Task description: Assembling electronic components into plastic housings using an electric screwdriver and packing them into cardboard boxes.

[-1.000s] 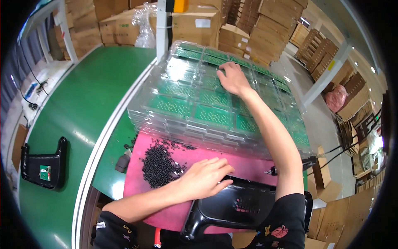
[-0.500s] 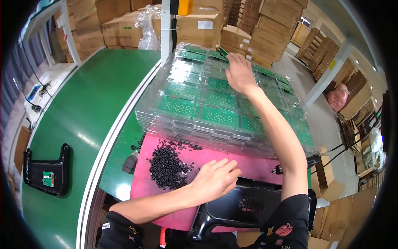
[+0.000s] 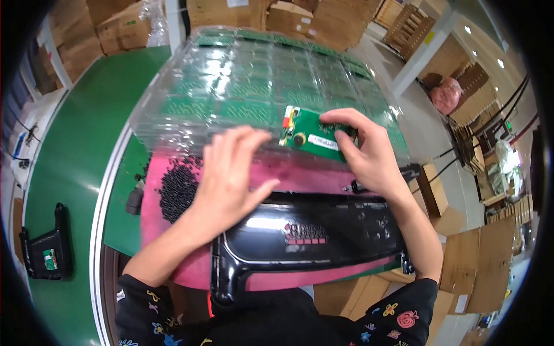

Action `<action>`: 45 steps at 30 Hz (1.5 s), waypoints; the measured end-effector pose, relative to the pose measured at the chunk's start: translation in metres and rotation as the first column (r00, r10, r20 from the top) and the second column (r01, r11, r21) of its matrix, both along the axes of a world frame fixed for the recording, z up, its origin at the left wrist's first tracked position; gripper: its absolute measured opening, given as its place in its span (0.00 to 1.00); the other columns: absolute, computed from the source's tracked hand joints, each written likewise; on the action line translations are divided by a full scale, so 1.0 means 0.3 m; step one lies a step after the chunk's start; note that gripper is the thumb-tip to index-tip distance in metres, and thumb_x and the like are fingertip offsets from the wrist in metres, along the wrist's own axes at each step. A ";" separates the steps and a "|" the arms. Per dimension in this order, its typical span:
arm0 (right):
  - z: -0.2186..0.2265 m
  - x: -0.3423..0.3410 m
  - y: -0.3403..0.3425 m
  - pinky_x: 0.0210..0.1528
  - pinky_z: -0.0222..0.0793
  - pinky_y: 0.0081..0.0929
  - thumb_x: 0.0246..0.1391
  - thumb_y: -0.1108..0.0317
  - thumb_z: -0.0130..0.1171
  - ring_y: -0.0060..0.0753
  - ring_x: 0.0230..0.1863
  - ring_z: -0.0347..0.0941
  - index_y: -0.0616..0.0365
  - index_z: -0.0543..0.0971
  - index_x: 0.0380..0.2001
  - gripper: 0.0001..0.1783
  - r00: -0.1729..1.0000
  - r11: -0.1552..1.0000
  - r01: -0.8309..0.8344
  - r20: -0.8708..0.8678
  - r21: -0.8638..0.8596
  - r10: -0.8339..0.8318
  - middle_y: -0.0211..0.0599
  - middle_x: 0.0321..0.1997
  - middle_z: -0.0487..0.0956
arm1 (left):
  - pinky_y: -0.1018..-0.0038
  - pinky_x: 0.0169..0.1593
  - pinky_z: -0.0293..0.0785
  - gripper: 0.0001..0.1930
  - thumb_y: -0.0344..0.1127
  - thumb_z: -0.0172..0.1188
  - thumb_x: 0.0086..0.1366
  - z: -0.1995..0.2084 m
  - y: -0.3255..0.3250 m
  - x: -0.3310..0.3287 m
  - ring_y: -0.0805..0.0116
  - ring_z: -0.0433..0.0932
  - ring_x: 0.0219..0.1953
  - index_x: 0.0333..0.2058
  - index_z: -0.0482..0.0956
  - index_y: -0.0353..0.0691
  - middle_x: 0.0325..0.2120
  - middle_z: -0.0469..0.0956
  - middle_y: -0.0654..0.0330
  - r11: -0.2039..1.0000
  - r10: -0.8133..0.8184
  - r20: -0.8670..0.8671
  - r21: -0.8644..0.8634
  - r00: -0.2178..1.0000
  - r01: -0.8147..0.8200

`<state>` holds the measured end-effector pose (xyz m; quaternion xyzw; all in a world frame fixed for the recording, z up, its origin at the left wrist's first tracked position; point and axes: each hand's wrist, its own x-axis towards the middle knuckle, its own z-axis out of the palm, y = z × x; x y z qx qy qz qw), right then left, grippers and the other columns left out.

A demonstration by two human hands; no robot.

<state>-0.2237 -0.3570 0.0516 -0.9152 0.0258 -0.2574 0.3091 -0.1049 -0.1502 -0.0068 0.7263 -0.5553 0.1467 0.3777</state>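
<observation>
Circuit board (image 3: 313, 126) has come nearer, partly hiding clear trays (image 3: 176, 138) near black pieces (image 3: 176, 193)

- Place: you are in a factory workshop, on the evidence an electronics assembly floor.
- Your station: a pink work mat (image 3: 314, 174) under a black plastic housing (image 3: 346, 230), a heap of small black screw-like parts (image 3: 176, 193) and a driver-like tool (image 3: 356, 186).
- Beyond the mat: stacked clear plastic trays (image 3: 167, 140) filled with rows of green circuit boards (image 3: 248, 109), a production quantity.
- To your left: a long green worktop (image 3: 69, 144) with a pale rail, bearing a similar housing (image 3: 64, 254) with a board inside.
- Background: piled cardboard cartons (image 3: 340, 23), grey floor (image 3: 420, 124), ceiling lamps (image 3: 467, 29).
</observation>
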 end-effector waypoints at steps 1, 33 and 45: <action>-0.014 -0.045 0.021 0.51 0.65 0.27 0.50 0.82 0.48 0.39 0.47 0.73 0.64 0.75 0.41 0.14 0.999 0.994 -0.017 -0.040 0.108 0.021 0.43 0.42 0.76 | 0.60 0.55 0.61 0.39 0.31 0.72 0.41 0.005 -0.002 -0.001 0.50 0.65 0.53 0.53 0.64 0.36 0.49 0.66 0.49 0.999 0.008 0.029 -0.054 1.000 -0.006; -0.175 -0.499 0.137 0.28 0.73 0.18 0.46 0.76 0.52 0.25 0.23 0.77 0.71 0.77 0.36 0.13 0.918 0.770 0.114 -0.364 0.628 0.161 0.40 0.22 0.79 | 0.73 0.26 0.63 0.29 0.49 0.74 0.34 -0.067 -0.014 -0.050 0.65 0.71 0.23 0.32 0.76 0.35 0.23 0.71 0.62 0.714 -0.695 -0.042 0.081 0.718 0.696; -0.233 -0.443 0.093 0.42 0.70 0.23 0.24 0.65 0.78 0.29 0.36 0.73 0.63 0.75 0.43 0.36 0.936 0.934 -0.011 -0.325 0.357 0.135 0.37 0.38 0.76 | 0.75 0.24 0.65 0.27 0.46 0.75 0.32 -0.088 -0.031 -0.045 0.68 0.71 0.22 0.31 0.76 0.38 0.21 0.71 0.64 0.769 -0.601 -0.144 0.163 0.786 0.618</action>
